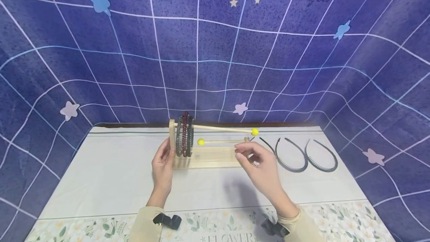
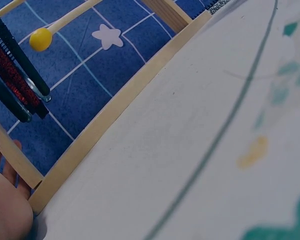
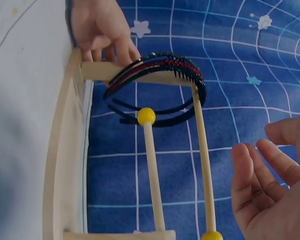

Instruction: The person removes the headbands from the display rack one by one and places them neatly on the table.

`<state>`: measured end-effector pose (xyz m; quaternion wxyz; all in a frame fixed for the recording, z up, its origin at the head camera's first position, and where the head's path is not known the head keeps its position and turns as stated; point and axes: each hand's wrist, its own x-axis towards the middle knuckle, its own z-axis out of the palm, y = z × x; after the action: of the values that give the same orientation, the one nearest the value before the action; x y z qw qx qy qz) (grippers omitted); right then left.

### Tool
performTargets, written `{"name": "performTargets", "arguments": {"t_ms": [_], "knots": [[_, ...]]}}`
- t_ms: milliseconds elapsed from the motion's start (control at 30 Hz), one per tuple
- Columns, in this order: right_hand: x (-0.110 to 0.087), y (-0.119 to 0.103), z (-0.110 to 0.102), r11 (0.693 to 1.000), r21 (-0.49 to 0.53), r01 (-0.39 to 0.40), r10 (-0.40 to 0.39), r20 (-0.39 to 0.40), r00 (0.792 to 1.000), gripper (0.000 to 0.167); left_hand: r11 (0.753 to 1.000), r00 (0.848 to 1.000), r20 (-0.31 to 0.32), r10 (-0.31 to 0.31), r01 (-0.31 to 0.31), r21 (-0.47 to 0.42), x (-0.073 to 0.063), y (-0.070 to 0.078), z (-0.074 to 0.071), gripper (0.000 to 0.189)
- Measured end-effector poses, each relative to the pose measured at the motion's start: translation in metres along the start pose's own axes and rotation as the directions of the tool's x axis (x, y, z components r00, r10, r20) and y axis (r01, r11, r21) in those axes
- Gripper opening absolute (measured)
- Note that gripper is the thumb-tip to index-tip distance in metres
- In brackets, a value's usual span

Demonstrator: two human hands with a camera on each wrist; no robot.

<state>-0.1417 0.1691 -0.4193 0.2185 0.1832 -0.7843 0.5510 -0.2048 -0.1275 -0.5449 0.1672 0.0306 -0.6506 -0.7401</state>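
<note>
A wooden rack point(image 1: 208, 161) lies along the white table, with an upright post at its left end. My left hand point(image 1: 163, 167) grips that post; in the right wrist view its fingers wrap the wood. Several dark headbands point(image 1: 190, 137), one of them red point(image 1: 184, 137), hang on the upper rod point(image 1: 221, 129) close to the post. This rod ends in a yellow ball point(image 1: 255, 132). A lower rod point(image 3: 154, 175) carries another yellow ball point(image 3: 146, 116). Near the rack's right end, my right hand point(image 1: 260, 165) holds nothing, its fingers loosely bent and apart from the rods.
To the right lie two dark toothed headbands point(image 1: 295, 168) point(image 1: 324, 168), and a further dark headband point(image 1: 267, 144) is partly hidden behind my right hand. A blue curtain point(image 1: 215, 47) with stars stands behind the table point(image 1: 117, 174). Flowered cloth point(image 1: 215, 219) covers the near edge.
</note>
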Motion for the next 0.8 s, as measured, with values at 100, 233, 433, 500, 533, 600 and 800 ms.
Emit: {"name": "performTargets", "arguments": {"t_ms": [100, 233, 433, 500, 533, 600, 800], "knots": [[-0.001, -0.001, 0.006, 1.0, 0.02, -0.019, 0.019, 0.009, 1.0, 0.02, 1.0, 1.0, 0.004, 0.001, -0.001, 0.004, 0.0, 0.0, 0.0, 0.049], [-0.001, -0.001, 0.014, 0.999, 0.047, -0.027, 0.025, 0.031, 0.999, 0.018, 1.0, 1.0, 0.0, 0.004, -0.004, 0.002, 0.0, 0.0, 0.0, 0.049], [0.001, -0.002, 0.029, 0.995, 0.076, -0.058, 0.054, 0.047, 0.997, 0.019, 1.0, 1.0, -0.002, 0.007, -0.007, 0.007, 0.0, 0.0, -0.001, 0.049], [0.001, -0.002, 0.035, 0.994, 0.08, -0.074, 0.069, 0.058, 0.996, 0.02, 1.0, 1.0, -0.003, 0.012, -0.011, 0.007, 0.0, 0.0, -0.002, 0.049], [0.002, -0.003, 0.038, 0.993, 0.085, -0.08, 0.075, 0.064, 0.995, 0.02, 1.0, 1.0, -0.004, 0.014, -0.014, 0.006, 0.001, 0.0, -0.002, 0.049], [0.003, -0.003, 0.044, 0.991, 0.094, -0.095, 0.087, 0.078, 0.993, 0.021, 1.0, 1.0, -0.007, 0.017, -0.017, 0.001, 0.001, 0.0, -0.002, 0.049], [0.007, -0.004, 0.059, 0.981, 0.104, -0.163, 0.154, 0.086, 0.984, 0.027, 1.0, 1.0, -0.007, 0.011, -0.011, 0.006, 0.001, 0.001, -0.001, 0.049]]}}
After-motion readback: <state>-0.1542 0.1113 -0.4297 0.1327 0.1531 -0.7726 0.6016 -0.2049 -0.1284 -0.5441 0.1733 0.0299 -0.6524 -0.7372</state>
